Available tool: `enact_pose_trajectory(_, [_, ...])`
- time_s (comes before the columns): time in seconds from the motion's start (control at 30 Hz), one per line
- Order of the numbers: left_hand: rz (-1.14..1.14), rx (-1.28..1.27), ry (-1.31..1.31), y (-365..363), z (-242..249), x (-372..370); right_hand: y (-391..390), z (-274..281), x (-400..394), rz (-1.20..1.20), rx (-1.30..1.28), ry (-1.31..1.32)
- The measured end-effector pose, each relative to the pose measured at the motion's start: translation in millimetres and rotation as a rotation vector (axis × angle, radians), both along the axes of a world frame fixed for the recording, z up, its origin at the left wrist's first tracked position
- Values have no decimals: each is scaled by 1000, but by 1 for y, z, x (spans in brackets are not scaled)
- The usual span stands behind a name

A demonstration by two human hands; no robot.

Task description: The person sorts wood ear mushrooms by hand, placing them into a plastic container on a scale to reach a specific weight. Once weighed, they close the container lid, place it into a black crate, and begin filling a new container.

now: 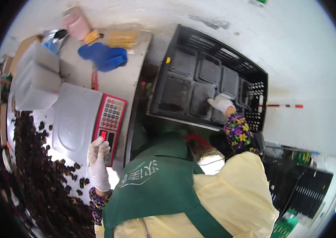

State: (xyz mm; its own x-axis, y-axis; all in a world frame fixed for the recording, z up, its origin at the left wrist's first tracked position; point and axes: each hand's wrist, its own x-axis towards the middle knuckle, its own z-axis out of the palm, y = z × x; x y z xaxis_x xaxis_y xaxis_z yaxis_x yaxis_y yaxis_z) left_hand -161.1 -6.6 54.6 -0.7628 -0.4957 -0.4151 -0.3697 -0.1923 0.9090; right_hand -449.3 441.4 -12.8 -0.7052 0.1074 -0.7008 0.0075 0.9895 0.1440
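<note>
1. While the black crate (215, 51) sat on the pale floor beside the steel table (132, 75), it held flat dark trays (183, 85) laid in rows.
2. Right hand (220, 103), white-gloved, lay flat and open on a tray at the crate's near right; whether it gripped anything could not be told.
3. Left hand (98, 158), gloved, fingers loosely curled and holding nothing visible, touched the keypad edge of the scale (84, 119).
4. Dark dried fruit (45, 174) was heaped left of the scale; white containers (35, 77) and a blue scoop (104, 56) lay beyond.
</note>
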Motion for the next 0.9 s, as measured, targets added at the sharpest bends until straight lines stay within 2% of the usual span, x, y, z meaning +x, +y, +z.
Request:
enact_pose_trajectory(0.03, [36, 19, 13, 0, -1, 3, -15, 21, -9, -60, 58, 72])
enact_pose_trajectory(0.1, [105, 18, -12, -3, 5, 10, -30, 44, -33, 16, 52, 329])
enact_pose_trajectory(0.13, [144, 12, -1, -6, -3, 19, -46, 66, -37, 134, -66, 485])
enact_pose_trajectory(0.2, [194, 14, 34, -10, -17, 31, -80, 82, -71, 241, -479, 664])
enact_pose_trajectory(0.27, [282, 128, 116, -7, -21, 39, -155, 105, -97, 378, -852, 765])
enact_pose_trajectory(0.33, [362, 95, 94, -4, -16, 43, -248, 120, -107, 512, -1000, 754])
enact_pose_trajectory(0.37, [410, 64, 187, -1, -22, 51, -295, 132, -103, 637, -1054, 723])
enact_pose_trajectory(0.43, [458, 111, 116, -3, -19, 67, -394, 126, -101, 772, -1261, 649])
enact_pose_trajectory(0.5, [549, 99, 103, 1, -22, 86, -499, 114, -99, 1017, -1492, 638])
enact_pose_trajectory(0.53, [600, 96, 103, 3, -25, 97, -543, 127, -83, 1210, -1476, 732])
enact_pose_trajectory(0.6, [704, 22, 91, 9, -38, 121, -625, 118, -53, 1256, -1541, 643])
enact_pose_trajectory(0.67, [835, 48, 81, 16, -32, 143, -683, 111, -26, 1469, -1162, 765])
enact_pose_trajectory(0.73, [962, 44, 51, 26, -33, 171, -714, 97, -19, 1561, -839, 651])
enact_pose_trajectory(0.8, [1104, 1, 44, 39, -39, 195, -736, 105, -14, 1572, -462, 603])
enact_pose_trajectory(0.9, [1241, 43, -25, 54, -55, 226, -738, 100, -26, 1475, -593, 572])
